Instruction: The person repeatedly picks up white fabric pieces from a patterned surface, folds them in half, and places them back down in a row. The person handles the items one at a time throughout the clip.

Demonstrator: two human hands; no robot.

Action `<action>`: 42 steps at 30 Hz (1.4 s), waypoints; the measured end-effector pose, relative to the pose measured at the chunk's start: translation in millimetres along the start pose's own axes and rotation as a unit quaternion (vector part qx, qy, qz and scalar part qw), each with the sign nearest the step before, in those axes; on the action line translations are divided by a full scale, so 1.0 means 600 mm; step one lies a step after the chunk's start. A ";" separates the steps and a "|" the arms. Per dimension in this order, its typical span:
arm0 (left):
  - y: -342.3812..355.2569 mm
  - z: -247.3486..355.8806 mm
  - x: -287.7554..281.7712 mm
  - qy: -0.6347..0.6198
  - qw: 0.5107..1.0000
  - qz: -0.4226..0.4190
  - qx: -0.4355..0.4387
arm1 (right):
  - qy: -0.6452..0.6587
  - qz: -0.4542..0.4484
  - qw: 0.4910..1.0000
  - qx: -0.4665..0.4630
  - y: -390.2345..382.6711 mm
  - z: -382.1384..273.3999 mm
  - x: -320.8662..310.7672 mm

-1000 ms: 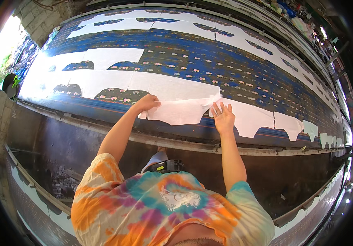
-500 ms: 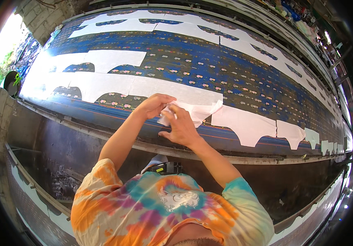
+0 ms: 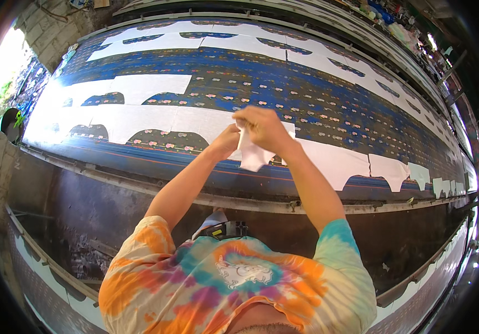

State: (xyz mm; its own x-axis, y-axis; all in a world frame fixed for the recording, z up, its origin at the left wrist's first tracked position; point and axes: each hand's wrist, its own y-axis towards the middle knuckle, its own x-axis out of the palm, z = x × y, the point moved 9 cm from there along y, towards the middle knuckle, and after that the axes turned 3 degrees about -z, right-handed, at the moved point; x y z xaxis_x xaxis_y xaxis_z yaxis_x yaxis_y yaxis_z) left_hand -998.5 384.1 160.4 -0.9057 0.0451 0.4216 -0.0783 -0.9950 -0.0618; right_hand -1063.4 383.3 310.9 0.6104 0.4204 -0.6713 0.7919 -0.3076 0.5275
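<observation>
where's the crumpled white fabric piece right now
In the head view, the crumpled white fabric piece is near the middle, just right of the left hand and hanging from the right hand, over the near side of the long dark-blue patterned table.

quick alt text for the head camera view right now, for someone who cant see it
Left hand and right hand hold a bunched white fabric piece over a long, dark blue patterned table. Flat white cut fabric panels lie in rows along it; the wearer's T-shirt is tie-dyed.
</observation>
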 end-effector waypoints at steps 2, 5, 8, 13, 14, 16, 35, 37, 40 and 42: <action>0.013 0.024 0.056 -0.006 0.998 -0.036 0.044 | 0.038 0.023 0.999 -0.009 0.031 -0.033 -0.038; 0.024 0.050 0.113 -0.001 0.990 -0.073 0.122 | 0.047 0.063 0.996 -0.034 0.060 -0.082 -0.088; 0.023 0.061 0.147 0.029 0.978 -0.082 0.190 | 0.102 0.134 0.986 -0.008 0.060 -0.112 -0.147; -0.002 -0.022 -0.011 0.194 0.972 0.046 0.127 | 0.065 0.309 0.949 0.014 -0.019 -0.102 -0.265; -0.016 -0.041 -0.063 0.238 0.963 0.077 0.097 | 0.073 0.338 0.937 0.040 -0.053 -0.083 -0.290; -0.046 -0.040 -0.173 0.324 0.934 0.137 0.060 | 0.040 0.331 0.937 0.102 -0.116 -0.036 -0.311; -0.154 -0.039 -0.383 0.153 0.961 0.208 -0.098 | -0.001 0.162 0.885 0.437 -0.451 0.384 -0.109; -0.163 -0.064 -0.426 0.221 0.940 0.244 -0.091 | -0.090 0.116 0.863 0.484 -0.444 0.390 -0.076; -0.155 -0.068 -0.443 0.308 0.906 0.277 -0.084 | -0.139 0.111 0.898 0.402 -0.430 0.379 -0.047; -0.147 -0.063 -0.433 0.351 0.890 0.271 -0.101 | -0.118 0.113 0.896 0.414 -0.430 0.380 -0.030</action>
State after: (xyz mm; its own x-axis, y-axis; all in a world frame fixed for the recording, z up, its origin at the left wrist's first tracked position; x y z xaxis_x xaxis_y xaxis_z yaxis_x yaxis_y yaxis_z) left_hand -772.1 463.6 22.2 -0.8645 -0.3226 -0.3854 0.4414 -0.8542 -0.2749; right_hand -1275.1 260.7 68.1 0.6658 0.1059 -0.7385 0.3288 -0.9302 0.1630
